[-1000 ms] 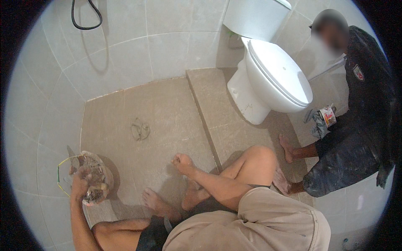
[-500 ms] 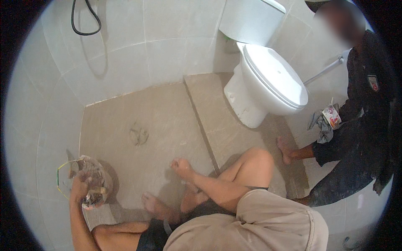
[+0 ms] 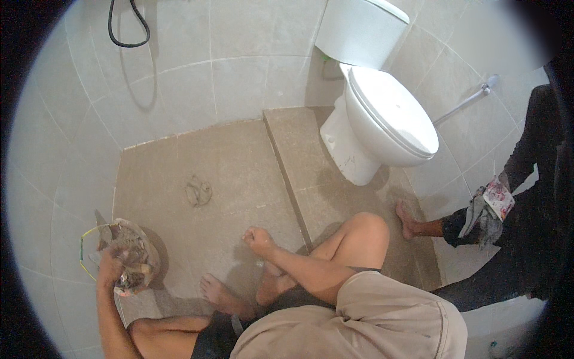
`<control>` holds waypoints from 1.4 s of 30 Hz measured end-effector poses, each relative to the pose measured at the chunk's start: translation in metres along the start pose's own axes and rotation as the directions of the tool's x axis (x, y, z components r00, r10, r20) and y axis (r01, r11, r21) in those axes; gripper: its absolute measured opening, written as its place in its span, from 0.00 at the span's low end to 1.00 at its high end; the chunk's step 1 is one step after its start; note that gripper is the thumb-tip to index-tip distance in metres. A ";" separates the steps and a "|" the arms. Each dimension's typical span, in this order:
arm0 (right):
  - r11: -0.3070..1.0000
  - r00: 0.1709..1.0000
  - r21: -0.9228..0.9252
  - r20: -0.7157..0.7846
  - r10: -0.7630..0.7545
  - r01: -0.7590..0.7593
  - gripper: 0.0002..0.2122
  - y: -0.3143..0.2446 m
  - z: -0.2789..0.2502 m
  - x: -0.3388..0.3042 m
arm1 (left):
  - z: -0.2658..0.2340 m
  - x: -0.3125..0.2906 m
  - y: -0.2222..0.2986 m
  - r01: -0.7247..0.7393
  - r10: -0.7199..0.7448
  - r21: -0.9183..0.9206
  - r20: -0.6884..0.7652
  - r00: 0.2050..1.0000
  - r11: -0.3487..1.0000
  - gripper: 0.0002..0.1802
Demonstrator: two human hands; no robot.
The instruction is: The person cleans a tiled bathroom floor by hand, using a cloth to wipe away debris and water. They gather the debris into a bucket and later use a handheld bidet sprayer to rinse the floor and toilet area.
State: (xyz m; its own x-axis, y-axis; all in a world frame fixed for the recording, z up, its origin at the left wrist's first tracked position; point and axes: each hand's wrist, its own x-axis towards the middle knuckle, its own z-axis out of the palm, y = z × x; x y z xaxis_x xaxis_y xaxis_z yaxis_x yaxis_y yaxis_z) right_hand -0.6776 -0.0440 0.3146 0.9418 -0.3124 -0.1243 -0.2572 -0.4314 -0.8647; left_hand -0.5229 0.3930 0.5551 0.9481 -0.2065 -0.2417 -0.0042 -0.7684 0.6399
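At the left, my left hand (image 3: 112,266) reaches over the rim into a dusty bucket (image 3: 154,254) with a thin yellow-green handle (image 3: 82,251). Its fingers are blurred among the bucket's contents, so I cannot make out their grip. Inside the bucket are several tools and scraps, among them a pale wooden-looking piece (image 3: 141,269). My right hand (image 3: 259,242) is closed in a fist above the floor, in front of my crossed-over legs, with no object showing from it.
On the brown tiled floor (image 3: 233,173) lies a small crumpled strip (image 3: 198,191). A step (image 3: 284,155) rises on the right under a white toilet (image 3: 391,113). A black hose (image 3: 147,33) hangs at the wall. Another person's hand (image 3: 503,179) is by a rag (image 3: 483,221) and a printed packet (image 3: 498,198).
My left hand has shifted slightly within the bucket; my right fist stays put. The other person has moved right, with the rag and packet shifting right and down.
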 end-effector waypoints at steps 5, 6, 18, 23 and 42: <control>0.997 1.000 -0.083 0.018 0.004 -0.003 0.11 0.011 0.003 0.003 | 0.005 0.011 -0.017 -0.054 0.054 -0.034 -0.005 0.999 0.998 0.14; 0.994 0.999 -0.108 -0.005 -0.031 0.031 0.12 0.022 -0.001 0.007 | 0.012 0.018 -0.020 -0.062 0.062 -0.079 -0.004 0.998 0.995 0.16; 1.000 1.000 -0.029 0.017 0.002 -0.001 0.10 0.008 0.003 -0.003 | 0.002 0.009 -0.013 0.013 -0.011 -0.068 0.034 0.999 0.998 0.17; 0.998 0.998 0.047 0.050 0.031 -0.034 0.10 0.004 0.009 0.000 | 0.006 0.009 -0.023 -0.046 0.035 -0.191 -0.059 0.998 0.981 0.10; 0.998 0.999 -0.050 0.003 -0.036 0.036 0.08 0.010 0.003 0.000 | 0.005 0.006 -0.010 0.003 -0.009 -0.095 -0.064 0.998 0.995 0.17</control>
State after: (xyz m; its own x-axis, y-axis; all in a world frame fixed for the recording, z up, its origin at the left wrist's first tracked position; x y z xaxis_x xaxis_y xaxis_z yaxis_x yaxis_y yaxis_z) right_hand -0.6795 -0.0456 0.3048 0.9510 -0.2944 -0.0944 -0.2337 -0.4845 -0.8430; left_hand -0.5188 0.3963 0.5432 0.9664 -0.1608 -0.2004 0.0286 -0.7079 0.7057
